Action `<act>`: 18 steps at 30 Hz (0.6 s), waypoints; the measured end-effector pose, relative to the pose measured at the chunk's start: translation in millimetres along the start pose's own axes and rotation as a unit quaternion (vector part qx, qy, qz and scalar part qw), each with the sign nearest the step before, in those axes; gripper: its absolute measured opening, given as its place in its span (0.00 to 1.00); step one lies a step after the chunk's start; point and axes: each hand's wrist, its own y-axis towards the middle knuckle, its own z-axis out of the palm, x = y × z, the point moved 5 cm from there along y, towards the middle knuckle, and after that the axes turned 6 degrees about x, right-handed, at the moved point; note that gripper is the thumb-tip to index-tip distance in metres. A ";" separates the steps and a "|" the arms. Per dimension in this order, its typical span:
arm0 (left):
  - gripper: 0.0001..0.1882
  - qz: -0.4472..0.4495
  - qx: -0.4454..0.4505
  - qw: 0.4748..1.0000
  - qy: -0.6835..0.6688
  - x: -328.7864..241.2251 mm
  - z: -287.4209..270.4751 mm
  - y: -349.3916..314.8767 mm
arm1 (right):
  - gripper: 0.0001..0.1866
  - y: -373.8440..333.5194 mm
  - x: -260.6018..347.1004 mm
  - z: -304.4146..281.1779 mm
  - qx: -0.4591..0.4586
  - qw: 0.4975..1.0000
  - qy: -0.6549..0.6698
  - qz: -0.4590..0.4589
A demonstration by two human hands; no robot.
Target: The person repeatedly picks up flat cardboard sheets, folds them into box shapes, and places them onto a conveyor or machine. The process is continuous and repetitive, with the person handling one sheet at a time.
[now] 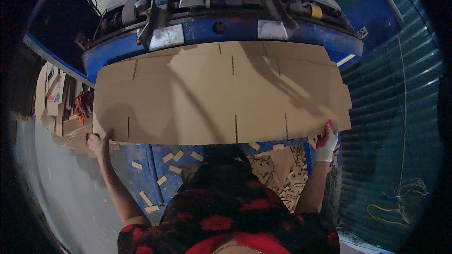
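A wide, flat cardboard sheet [202, 94] with several narrow slots cut into its long edges spans the space in front of me. My bare left hand [100, 145] grips its near left corner, thumb on top and fingers underneath. At the near right corner my right hand [326, 142], in a white glove with red on the fingers, is closed on the sheet's edge. The sheet's far edge reaches the blue front beam of a machine [202, 33]; whether it touches the beam I cannot tell. Shadows fall across the cardboard.
Two pale metal plates [167, 36] sit on the machine's front. Small cardboard offcuts [282, 174] lie below the sheet around me. Stacked cardboard [59, 103] stands at left, beside an orange-red bundle [84, 106]. A green corrugated wall [391, 127] rises at right, with a yellow cable [383, 216] near its foot.
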 end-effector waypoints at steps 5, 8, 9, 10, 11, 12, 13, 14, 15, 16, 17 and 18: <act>0.19 -0.018 0.145 0.880 -0.453 1.9 -2.4 2.8 | 0.28 -41.2 73.6 31.9 0.008 0.981 0.021 -0.191; 0.17 0.045 0.006 0.767 -0.640 -20.0 -44.4 -27.4 | 0.31 -93.5 105.0 79.4 0.143 0.951 -0.075 -0.264; 0.18 0.103 -0.009 0.738 -0.667 -35.2 -57.7 -40.7 | 0.33 -114.5 105.0 96.1 0.194 0.941 -0.114 -0.253; 0.20 0.135 -0.017 0.711 -0.690 -52.1 -64.7 -56.3 | 0.32 -139.8 88.7 116.8 0.347 0.931 -0.059 -0.099; 0.22 0.182 -0.023 0.670 -0.719 -69.4 -71.9 -70.9 | 0.32 -163.5 84.0 143.0 0.468 0.863 -0.132 -0.137; 0.24 0.165 -0.010 0.693 -0.702 -88.3 -67.4 -86.3 | 0.32 -186.4 78.0 164.7 0.536 0.774 -0.248 -0.228; 0.26 0.187 0.011 0.702 -0.687 -108.2 -66.6 -99.5 | 0.31 -200.0 72.0 185.2 0.544 0.613 -0.424 -0.385; 0.29 0.155 0.091 0.749 -0.637 -123.5 -59.7 -106.7 | 0.31 -210.8 64.9 201.7 0.523 0.483 -0.484 -0.509; 0.31 0.104 0.180 0.793 -0.573 -137.9 -48.5 -116.1 | 0.30 -217.2 53.9 212.8 0.541 0.422 -0.510 -0.519; 0.34 0.283 0.083 0.826 -0.481 -158.0 -65.8 -126.9 | 0.29 -222.2 46.6 217.9 0.555 0.360 -0.534 -0.527; 0.38 0.410 -0.014 0.835 -0.367 -175.0 -77.1 -141.1 | 0.31 -221.6 48.0 220.1 0.539 0.351 -0.535 -0.548; 0.39 0.429 -0.012 0.832 -0.351 -184.1 -80.2 -147.9 | 0.33 -219.6 51.1 220.0 0.521 0.343 -0.537 -0.569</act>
